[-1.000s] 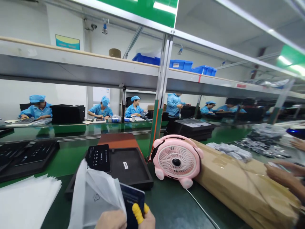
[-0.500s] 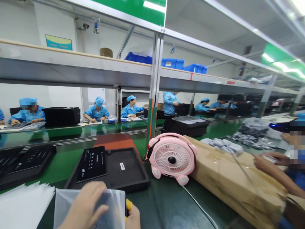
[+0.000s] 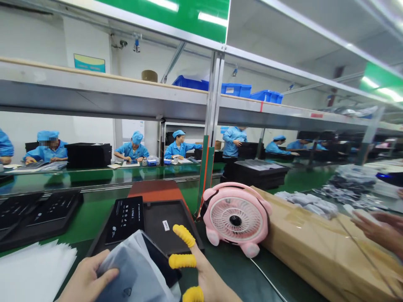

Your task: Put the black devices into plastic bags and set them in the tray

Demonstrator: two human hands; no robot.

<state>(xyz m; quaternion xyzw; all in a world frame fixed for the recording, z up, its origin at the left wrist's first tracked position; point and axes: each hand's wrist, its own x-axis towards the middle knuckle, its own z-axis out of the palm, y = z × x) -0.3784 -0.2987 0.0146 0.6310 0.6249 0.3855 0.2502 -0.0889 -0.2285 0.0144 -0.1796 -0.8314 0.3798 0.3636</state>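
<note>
My left hand (image 3: 84, 280) grips a translucent plastic bag (image 3: 132, 272) at the bottom of the view; a dark flat device (image 3: 160, 262) sits partly inside the bag. My right hand (image 3: 201, 277), with yellow finger cots on its fingertips, holds the right edge of the bag and device, fingers spread. Just beyond lies a black tray (image 3: 176, 224) with another black device (image 3: 125, 213) leaning on its left part.
A pink desk fan (image 3: 236, 218) stands right of the tray against a long cardboard box (image 3: 321, 247). White sheets (image 3: 31, 268) lie at left, black trays (image 3: 34, 209) behind them. A co-worker's hand (image 3: 380, 230) reaches in at right. Workers in blue sit across the belt.
The bagged device has tilted and moved right. My left hand slid off its top to the left edge, and my right hand's fingers have spread along the right edge.
</note>
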